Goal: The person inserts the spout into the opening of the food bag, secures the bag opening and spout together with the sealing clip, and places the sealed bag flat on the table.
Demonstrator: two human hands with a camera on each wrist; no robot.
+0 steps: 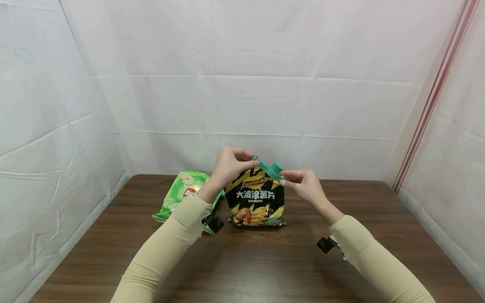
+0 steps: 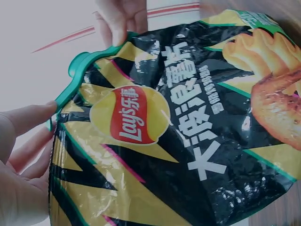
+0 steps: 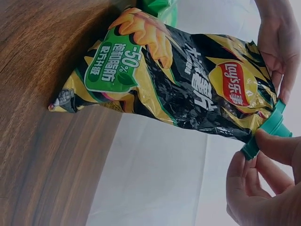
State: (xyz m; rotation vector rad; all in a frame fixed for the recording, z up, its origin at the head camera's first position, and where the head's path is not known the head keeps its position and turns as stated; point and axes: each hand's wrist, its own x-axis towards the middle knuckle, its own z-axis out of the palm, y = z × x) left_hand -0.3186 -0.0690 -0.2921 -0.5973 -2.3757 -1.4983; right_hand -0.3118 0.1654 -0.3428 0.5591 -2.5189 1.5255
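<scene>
A black and yellow bag of potato chips (image 1: pixel 255 195) stands upright on the table in the head view. Along part of its top edge lies a green bag clip with a round spout (image 1: pixel 270 169). My left hand (image 1: pixel 231 164) pinches the clip's left end between thumb and fingers, at the bag's top edge. The other end is pinched by my right hand (image 1: pixel 305 183), near the bag's top right corner. In the left wrist view, a stretch of the bag's top edge reaches past the clip (image 2: pixel 80 70). Whether the clip is fastened, I cannot tell.
A green bag of chips (image 1: pixel 178 195) lies on the brown wooden table (image 1: pixel 257 265), left of the black bag and partly behind my left forearm. White sheeting (image 1: pixel 257 105) hangs behind the table and on both sides.
</scene>
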